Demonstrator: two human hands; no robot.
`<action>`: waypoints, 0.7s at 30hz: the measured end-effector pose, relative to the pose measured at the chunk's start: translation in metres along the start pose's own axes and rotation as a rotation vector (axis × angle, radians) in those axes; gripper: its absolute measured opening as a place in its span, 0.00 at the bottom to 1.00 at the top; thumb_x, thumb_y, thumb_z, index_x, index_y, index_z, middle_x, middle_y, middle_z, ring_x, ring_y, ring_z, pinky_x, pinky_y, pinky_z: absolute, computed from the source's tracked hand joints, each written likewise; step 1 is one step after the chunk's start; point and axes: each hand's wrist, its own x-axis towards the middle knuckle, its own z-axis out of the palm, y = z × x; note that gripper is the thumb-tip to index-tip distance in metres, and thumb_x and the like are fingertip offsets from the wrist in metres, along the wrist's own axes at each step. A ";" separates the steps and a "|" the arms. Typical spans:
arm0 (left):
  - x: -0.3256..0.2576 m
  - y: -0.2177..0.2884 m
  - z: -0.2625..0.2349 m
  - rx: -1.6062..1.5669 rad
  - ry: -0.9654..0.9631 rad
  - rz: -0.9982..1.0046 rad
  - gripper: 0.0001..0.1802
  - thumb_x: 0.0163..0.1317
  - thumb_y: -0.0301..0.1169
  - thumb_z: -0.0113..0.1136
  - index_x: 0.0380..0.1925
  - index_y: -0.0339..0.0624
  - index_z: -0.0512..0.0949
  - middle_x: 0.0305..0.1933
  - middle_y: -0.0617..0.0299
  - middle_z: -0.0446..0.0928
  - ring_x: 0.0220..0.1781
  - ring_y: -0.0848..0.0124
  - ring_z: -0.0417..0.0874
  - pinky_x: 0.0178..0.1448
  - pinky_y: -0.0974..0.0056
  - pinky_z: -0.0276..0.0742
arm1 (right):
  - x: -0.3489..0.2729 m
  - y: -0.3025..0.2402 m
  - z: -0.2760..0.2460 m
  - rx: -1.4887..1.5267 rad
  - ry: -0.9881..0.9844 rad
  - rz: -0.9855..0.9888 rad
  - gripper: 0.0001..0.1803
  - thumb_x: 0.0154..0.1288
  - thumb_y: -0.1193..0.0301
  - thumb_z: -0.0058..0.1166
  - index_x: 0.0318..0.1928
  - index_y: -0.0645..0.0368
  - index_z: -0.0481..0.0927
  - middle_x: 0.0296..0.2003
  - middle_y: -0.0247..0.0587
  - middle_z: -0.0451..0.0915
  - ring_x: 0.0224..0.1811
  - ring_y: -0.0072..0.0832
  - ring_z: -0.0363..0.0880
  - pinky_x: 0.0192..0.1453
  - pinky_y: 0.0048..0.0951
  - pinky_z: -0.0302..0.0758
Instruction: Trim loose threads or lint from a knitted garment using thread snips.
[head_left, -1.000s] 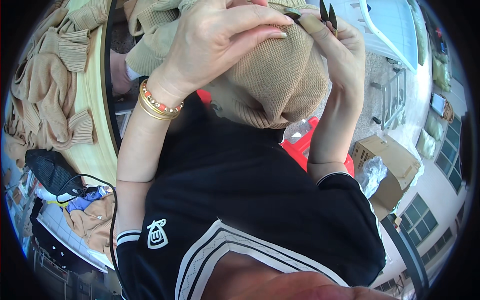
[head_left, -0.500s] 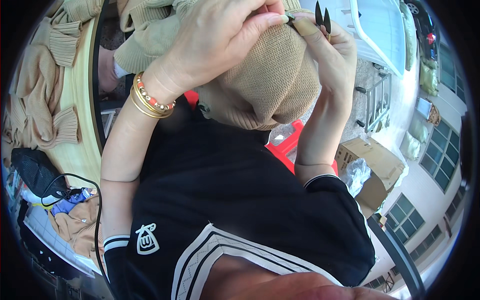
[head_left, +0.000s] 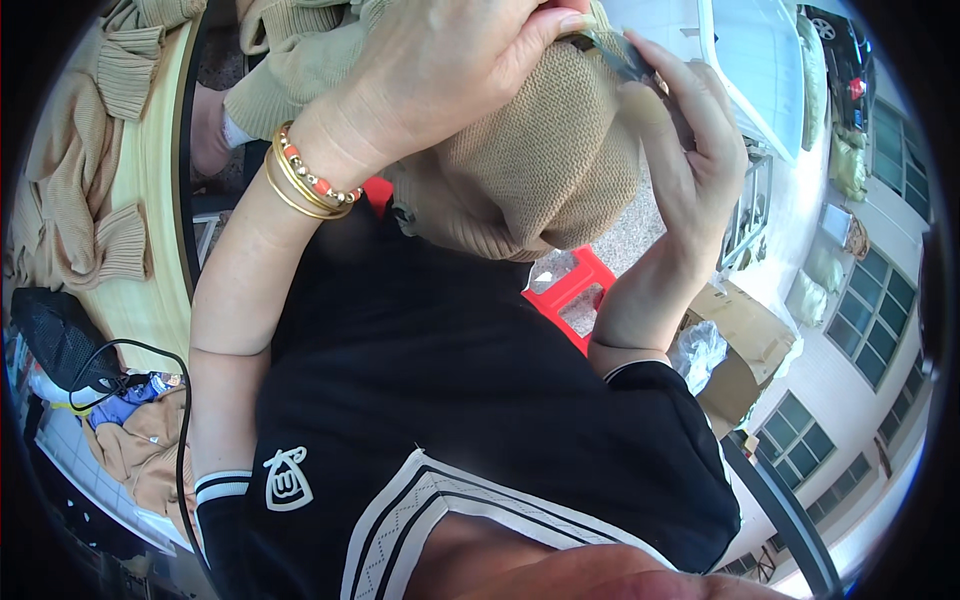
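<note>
The left hand (head_left: pixel 440 70) clasps a tan knit garment (head_left: pixel 540 160) from above, its fingers curled over the bunched fabric, and gold and coral bangles (head_left: pixel 305 185) ring its wrist. The right hand (head_left: pixel 685 150) pinches a small dark tool (head_left: pixel 615 50), probably snips or scissors, against the top edge of the knit; its blades are too hidden to tell whether they are closed on a thread. The garment is held up in the air close to the camera, above the person's lap and off any surface. The trimming looks to be in mid-course on this piece.

At the left, more tan knitwear (head_left: pixel 70 200) lies heaped on a pale wooden desk (head_left: pixel 150 300), and another piece (head_left: pixel 140 450) sits lower down beside a black cable (head_left: pixel 180 420). A red plastic stool (head_left: pixel 570 295) stands on the gravelly ground behind the forearm. Cardboard boxes (head_left: pixel 740 340) and a building wall with windows (head_left: pixel 860 320) fill the right side.
</note>
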 end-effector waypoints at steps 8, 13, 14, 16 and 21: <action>0.012 0.027 -0.011 0.113 -0.151 -0.279 0.04 0.68 0.22 0.60 0.39 0.36 0.75 0.35 0.50 0.77 0.37 0.53 0.81 0.42 0.59 0.76 | -0.002 -0.009 -0.006 -0.091 -0.015 -0.058 0.19 0.59 0.73 0.72 0.52 0.56 0.88 0.35 0.38 0.79 0.35 0.25 0.81 0.37 0.24 0.77; 0.010 0.024 -0.009 0.118 -0.143 -0.277 0.04 0.68 0.22 0.60 0.39 0.35 0.74 0.35 0.50 0.77 0.36 0.54 0.81 0.42 0.58 0.76 | -0.005 -0.007 -0.005 -0.192 -0.038 -0.075 0.20 0.57 0.72 0.73 0.52 0.57 0.88 0.35 0.37 0.79 0.35 0.23 0.81 0.37 0.23 0.78; 0.008 0.022 -0.009 0.108 -0.131 -0.262 0.04 0.68 0.22 0.60 0.39 0.35 0.74 0.35 0.50 0.77 0.36 0.54 0.81 0.42 0.58 0.77 | -0.005 -0.007 -0.005 -0.180 -0.051 -0.067 0.20 0.57 0.71 0.73 0.52 0.57 0.88 0.36 0.37 0.79 0.35 0.22 0.81 0.37 0.23 0.78; 0.005 0.018 -0.008 0.100 -0.118 -0.249 0.04 0.68 0.22 0.60 0.39 0.35 0.74 0.35 0.50 0.77 0.36 0.54 0.81 0.42 0.58 0.77 | -0.005 -0.006 -0.003 -0.146 -0.044 -0.058 0.20 0.57 0.72 0.73 0.52 0.57 0.88 0.35 0.37 0.80 0.35 0.22 0.81 0.37 0.23 0.78; 0.009 0.023 -0.008 0.104 -0.121 -0.281 0.04 0.68 0.22 0.60 0.39 0.35 0.74 0.35 0.50 0.77 0.36 0.54 0.81 0.42 0.58 0.77 | -0.002 -0.005 0.001 -0.123 -0.031 -0.073 0.19 0.58 0.72 0.73 0.51 0.58 0.88 0.33 0.37 0.80 0.32 0.22 0.80 0.35 0.23 0.77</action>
